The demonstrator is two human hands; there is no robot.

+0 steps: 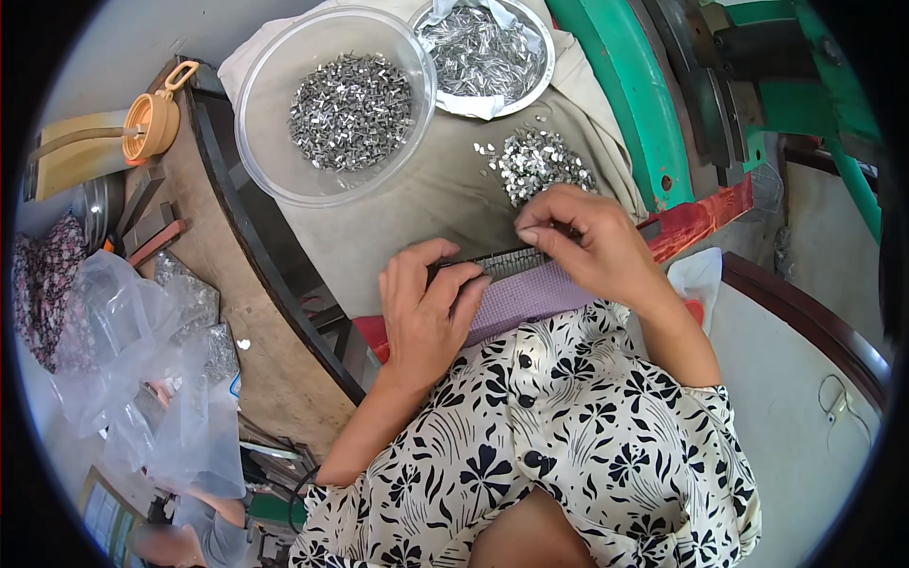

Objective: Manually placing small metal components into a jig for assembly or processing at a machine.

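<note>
A black-and-white patterned shirt is filling the lower centre of the frame, nearest the camera. The hands are working apart at the centre, on one dark strip bearing a row of small metal parts. The left hand is gripping the strip's left end. The right hand is bending over its right part, thumb and forefinger close together; whether they are pinching a part, I cannot tell. A purple cloth is lying just below the strip. Above the right hand, a loose pile of small silvery pieces is resting on a grey-green cloth. At upper centre, a clear bowl is holding short metal pieces; touching or just beside it, a metal bowl is holding thin pins. Plastic bags are lying at left.
</note>
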